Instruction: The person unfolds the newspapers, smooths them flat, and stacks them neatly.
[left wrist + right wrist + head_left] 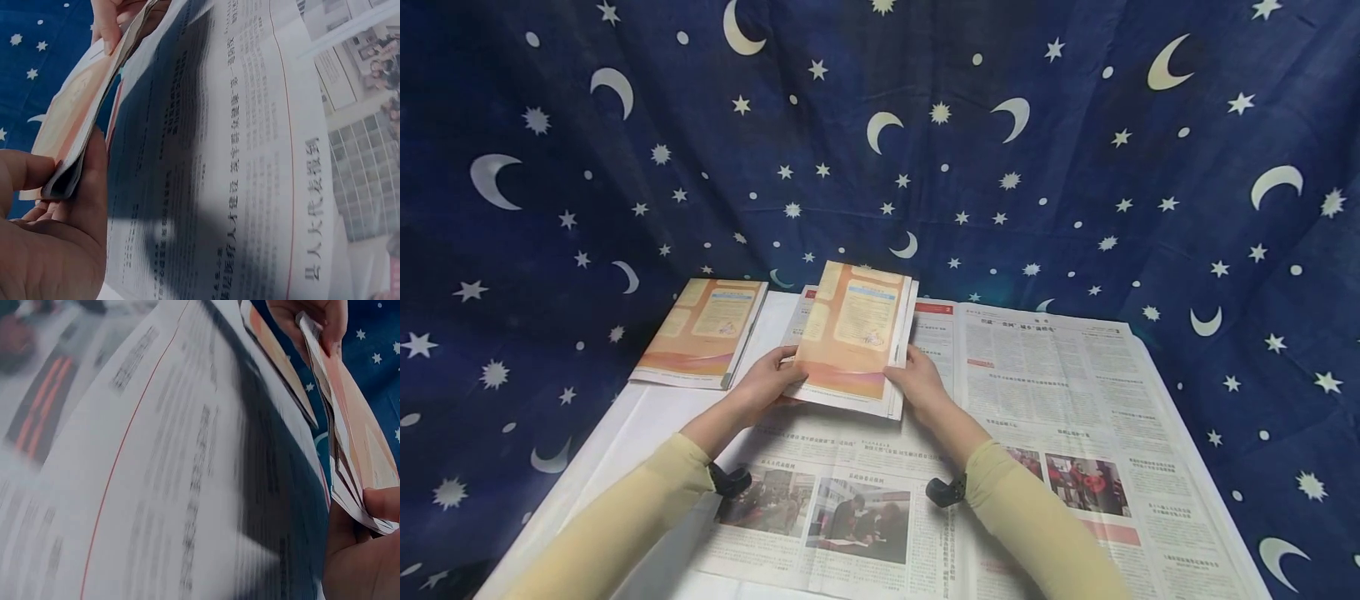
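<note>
An orange booklet (pixel 850 333) with a pale text panel on its cover is held up over the newspaper, tilted. Its loose edges fan out at the right side, so it looks like several thin booklets or layers together. My left hand (pixel 767 385) grips its lower left corner, thumb on the cover and fingers beneath. At the lower right edge my right hand (pixel 921 383) holds it the same way. The left wrist view shows the booklet's folded spine (pixel 65 178) between thumb and fingers. In the right wrist view, separate page edges (pixel 337 462) spread near the right thumb.
A second orange booklet (pixel 700 333), of the same design, lies at the table's back left. Spread newspaper (pixel 1037 375) covers much of the white table (pixel 595 467). Behind the table hangs a dark blue cloth (pixel 850 125) with moons and stars.
</note>
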The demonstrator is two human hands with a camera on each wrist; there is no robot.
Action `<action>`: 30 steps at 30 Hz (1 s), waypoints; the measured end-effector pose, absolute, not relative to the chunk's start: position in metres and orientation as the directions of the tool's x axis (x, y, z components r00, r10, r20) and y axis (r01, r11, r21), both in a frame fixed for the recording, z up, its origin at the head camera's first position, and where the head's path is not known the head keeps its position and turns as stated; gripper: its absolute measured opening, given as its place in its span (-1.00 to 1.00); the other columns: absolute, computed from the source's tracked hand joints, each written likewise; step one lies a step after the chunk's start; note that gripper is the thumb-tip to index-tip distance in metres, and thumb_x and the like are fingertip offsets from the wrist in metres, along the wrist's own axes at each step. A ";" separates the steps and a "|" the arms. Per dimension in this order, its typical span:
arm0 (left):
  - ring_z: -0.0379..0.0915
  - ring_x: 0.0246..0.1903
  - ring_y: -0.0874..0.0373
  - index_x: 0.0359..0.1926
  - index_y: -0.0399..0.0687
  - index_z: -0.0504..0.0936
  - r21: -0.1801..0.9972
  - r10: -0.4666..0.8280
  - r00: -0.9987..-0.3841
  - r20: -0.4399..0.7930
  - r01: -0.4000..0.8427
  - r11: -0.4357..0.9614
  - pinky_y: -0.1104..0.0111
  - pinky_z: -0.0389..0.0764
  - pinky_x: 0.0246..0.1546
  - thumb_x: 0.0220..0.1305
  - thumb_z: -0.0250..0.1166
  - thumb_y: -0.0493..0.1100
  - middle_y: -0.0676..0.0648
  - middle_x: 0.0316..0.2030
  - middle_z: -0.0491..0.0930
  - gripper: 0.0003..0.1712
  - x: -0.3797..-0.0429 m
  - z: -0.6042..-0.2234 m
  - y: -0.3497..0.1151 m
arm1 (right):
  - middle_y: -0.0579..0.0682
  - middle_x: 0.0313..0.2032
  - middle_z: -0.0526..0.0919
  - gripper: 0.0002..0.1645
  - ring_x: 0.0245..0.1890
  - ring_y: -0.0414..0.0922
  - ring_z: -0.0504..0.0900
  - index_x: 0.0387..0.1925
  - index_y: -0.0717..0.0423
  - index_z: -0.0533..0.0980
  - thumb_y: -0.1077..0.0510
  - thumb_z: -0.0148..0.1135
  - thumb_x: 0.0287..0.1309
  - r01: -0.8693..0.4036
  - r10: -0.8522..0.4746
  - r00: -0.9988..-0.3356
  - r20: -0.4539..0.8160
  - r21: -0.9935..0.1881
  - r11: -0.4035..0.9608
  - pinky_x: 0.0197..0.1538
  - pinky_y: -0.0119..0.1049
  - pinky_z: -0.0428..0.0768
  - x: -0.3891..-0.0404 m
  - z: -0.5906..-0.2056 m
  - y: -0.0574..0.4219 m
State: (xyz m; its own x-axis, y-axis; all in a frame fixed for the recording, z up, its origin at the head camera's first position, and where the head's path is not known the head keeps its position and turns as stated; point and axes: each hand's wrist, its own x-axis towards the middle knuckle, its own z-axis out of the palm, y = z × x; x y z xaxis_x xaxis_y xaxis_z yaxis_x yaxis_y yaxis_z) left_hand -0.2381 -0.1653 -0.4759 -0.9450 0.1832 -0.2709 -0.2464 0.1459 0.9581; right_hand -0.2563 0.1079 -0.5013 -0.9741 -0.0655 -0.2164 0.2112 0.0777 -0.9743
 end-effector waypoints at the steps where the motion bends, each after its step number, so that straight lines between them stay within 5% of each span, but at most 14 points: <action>1: 0.65 -0.03 -0.04 0.55 -0.20 0.13 0.957 0.189 -0.943 -0.275 -0.249 0.151 0.16 0.73 -0.12 0.48 0.13 -0.23 -0.37 0.19 0.51 -0.29 -0.239 -0.476 -0.163 | 0.11 0.20 0.62 -0.20 0.10 0.00 0.67 0.49 0.09 0.28 0.23 0.31 0.24 0.213 -0.061 -0.974 -0.219 -0.973 0.088 0.10 -0.17 0.66 -0.256 -0.502 0.112; 13: 0.70 -0.11 -0.01 0.51 -0.22 0.24 0.937 0.283 -0.904 -0.321 -0.260 0.234 0.16 0.73 -0.11 0.46 0.19 -0.23 -0.22 0.01 0.67 -0.34 -0.243 -0.482 -0.122 | 0.19 0.11 0.66 -0.13 -0.09 0.04 0.75 0.54 0.09 0.18 0.22 0.29 0.26 0.231 -0.045 -0.969 -0.243 -0.956 0.183 -0.12 -0.16 0.74 -0.238 -0.506 0.168; 30: 0.74 -0.22 -0.03 0.47 -0.35 0.22 0.944 0.415 -0.855 -0.313 -0.230 0.239 0.20 0.76 -0.26 0.38 0.27 -0.29 -0.19 -0.12 0.72 -0.28 -0.234 -0.493 -0.052 | 0.31 0.08 0.65 -0.20 -0.14 0.09 0.77 0.50 0.26 0.17 0.28 0.23 0.31 0.235 -0.049 -0.966 -0.252 -0.944 0.230 -0.17 -0.10 0.76 -0.213 -0.515 0.243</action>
